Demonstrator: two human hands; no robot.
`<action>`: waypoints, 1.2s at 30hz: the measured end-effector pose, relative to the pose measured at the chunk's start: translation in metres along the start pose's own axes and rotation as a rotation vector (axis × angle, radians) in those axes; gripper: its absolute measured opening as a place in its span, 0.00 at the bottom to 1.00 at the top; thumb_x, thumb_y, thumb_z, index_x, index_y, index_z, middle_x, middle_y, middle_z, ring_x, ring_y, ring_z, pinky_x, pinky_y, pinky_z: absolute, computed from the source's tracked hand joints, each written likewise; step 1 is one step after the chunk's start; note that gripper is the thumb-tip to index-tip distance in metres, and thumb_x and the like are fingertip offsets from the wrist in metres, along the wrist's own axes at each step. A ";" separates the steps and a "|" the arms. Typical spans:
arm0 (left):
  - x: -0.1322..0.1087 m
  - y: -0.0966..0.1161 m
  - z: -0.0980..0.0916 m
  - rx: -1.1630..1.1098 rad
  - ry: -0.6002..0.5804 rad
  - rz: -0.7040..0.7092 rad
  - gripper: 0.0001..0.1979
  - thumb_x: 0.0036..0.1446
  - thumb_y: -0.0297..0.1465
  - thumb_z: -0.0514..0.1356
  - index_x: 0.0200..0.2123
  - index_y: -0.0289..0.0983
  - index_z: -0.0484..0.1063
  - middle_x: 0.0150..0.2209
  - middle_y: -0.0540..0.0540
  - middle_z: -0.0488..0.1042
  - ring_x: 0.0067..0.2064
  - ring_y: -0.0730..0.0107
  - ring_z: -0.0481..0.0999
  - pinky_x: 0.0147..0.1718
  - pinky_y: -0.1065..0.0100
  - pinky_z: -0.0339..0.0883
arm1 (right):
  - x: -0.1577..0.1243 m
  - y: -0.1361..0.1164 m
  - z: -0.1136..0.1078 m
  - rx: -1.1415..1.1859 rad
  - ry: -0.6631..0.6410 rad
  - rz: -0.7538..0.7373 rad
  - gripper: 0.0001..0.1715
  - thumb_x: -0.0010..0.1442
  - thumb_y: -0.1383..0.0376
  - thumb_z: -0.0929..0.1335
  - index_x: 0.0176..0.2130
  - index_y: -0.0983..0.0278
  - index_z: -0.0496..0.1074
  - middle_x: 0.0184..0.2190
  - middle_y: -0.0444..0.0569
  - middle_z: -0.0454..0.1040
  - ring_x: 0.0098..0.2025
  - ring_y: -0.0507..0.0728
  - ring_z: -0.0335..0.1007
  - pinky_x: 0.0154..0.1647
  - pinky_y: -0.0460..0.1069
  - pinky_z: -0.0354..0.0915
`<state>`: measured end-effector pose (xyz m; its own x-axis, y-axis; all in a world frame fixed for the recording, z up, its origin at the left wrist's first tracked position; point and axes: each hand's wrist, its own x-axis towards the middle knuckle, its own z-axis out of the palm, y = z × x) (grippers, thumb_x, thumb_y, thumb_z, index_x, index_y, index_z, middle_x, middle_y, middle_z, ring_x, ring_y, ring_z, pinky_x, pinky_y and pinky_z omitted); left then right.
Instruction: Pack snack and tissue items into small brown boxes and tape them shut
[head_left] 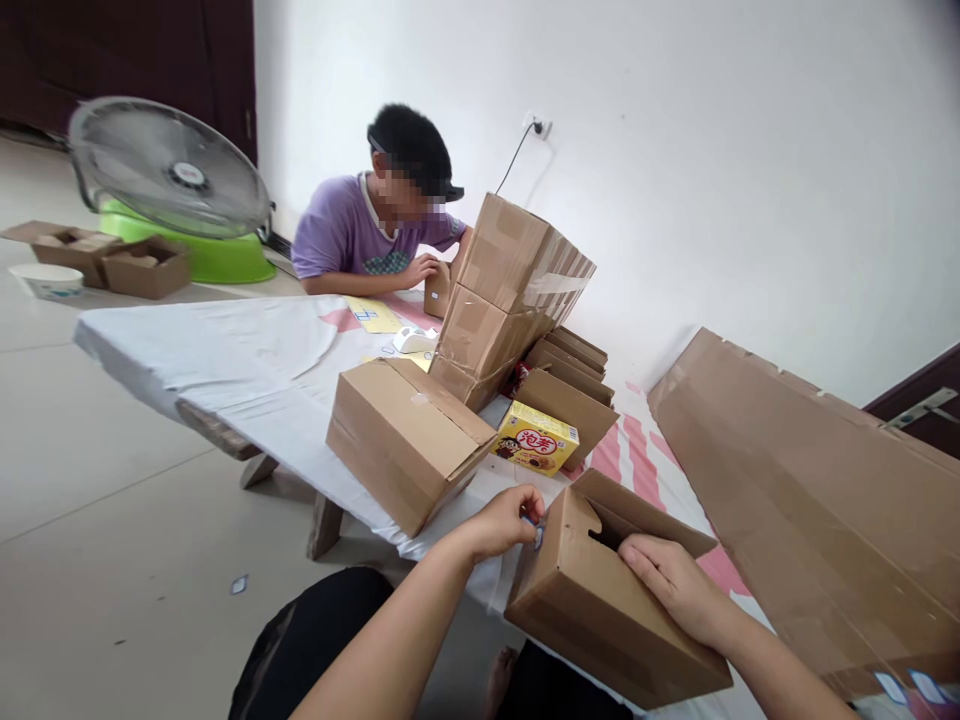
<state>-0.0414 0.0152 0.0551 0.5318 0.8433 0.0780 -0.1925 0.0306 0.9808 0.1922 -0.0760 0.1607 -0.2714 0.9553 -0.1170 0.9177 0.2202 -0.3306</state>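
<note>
An open cardboard box (615, 640) sits tilted at the near edge of the table, its long flap raised on the far side. My right hand (675, 585) grips the box's near wall, with its fingertips over the edge of the opening. At the box's left end is my left hand (504, 525), fingers curled in a pinch around a small blue-and-white label (538, 536) by the cardboard. The box's contents are in shadow. Just beyond stands a yellow printed snack carton (537, 438), and a closed cardboard box (409, 430) lies to its left.
Stacked cartons (499, 300) rise mid-table, with more open boxes (574, 355) behind. Across the table, a person (375, 230) holds a small box (436, 290). A large cardboard sheet (817, 490) leans at right; a fan (176, 170) stands on the floor at left.
</note>
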 end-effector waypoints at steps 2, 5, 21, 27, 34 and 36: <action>-0.002 0.004 0.000 0.018 0.027 0.012 0.13 0.31 0.18 0.55 0.25 0.36 0.65 0.26 0.55 0.65 0.30 0.75 0.63 0.29 0.73 0.55 | 0.002 0.000 -0.001 0.012 0.020 0.006 0.25 0.68 0.50 0.54 0.30 0.61 0.66 0.32 0.45 0.73 0.35 0.56 0.67 0.36 0.49 0.60; -0.006 0.012 -0.002 0.052 0.098 0.047 0.12 0.31 0.19 0.55 0.24 0.37 0.64 0.25 0.55 0.65 0.29 0.74 0.63 0.29 0.73 0.55 | 0.005 0.002 -0.005 0.034 0.051 -0.001 0.24 0.68 0.50 0.55 0.32 0.61 0.68 0.33 0.46 0.74 0.36 0.57 0.68 0.38 0.50 0.62; -0.051 0.058 0.074 -0.162 0.098 0.343 0.08 0.43 0.28 0.62 0.22 0.39 0.63 0.27 0.50 0.66 0.31 0.70 0.66 0.31 0.70 0.61 | 0.082 -0.027 0.001 0.091 0.513 -0.259 0.15 0.65 0.56 0.61 0.33 0.61 0.70 0.32 0.46 0.74 0.37 0.55 0.70 0.41 0.51 0.64; -0.028 0.009 0.110 -0.233 0.057 0.164 0.08 0.39 0.27 0.60 0.22 0.38 0.61 0.24 0.52 0.64 0.28 0.73 0.62 0.29 0.71 0.57 | 0.031 -0.035 -0.007 0.181 0.752 -0.375 0.07 0.64 0.64 0.62 0.38 0.60 0.69 0.36 0.47 0.74 0.41 0.55 0.70 0.44 0.52 0.66; -0.030 -0.002 0.119 -0.151 0.118 0.154 0.05 0.40 0.26 0.59 0.23 0.39 0.64 0.25 0.51 0.65 0.30 0.70 0.63 0.31 0.70 0.58 | -0.062 -0.013 0.044 0.277 0.645 -0.127 0.08 0.59 0.63 0.67 0.42 0.60 0.68 0.33 0.46 0.71 0.31 0.53 0.66 0.32 0.48 0.65; -0.033 -0.003 0.123 -0.143 0.092 0.130 0.05 0.40 0.27 0.60 0.22 0.39 0.64 0.25 0.51 0.65 0.30 0.70 0.64 0.31 0.70 0.58 | -0.071 -0.005 0.059 0.330 0.569 -0.028 0.14 0.57 0.61 0.69 0.43 0.61 0.68 0.35 0.46 0.72 0.32 0.53 0.67 0.33 0.48 0.65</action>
<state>0.0435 -0.0788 0.0721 0.4191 0.8902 0.1789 -0.3726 -0.0110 0.9279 0.1894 -0.1562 0.1158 -0.0151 0.9251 0.3794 0.7510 0.2609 -0.6065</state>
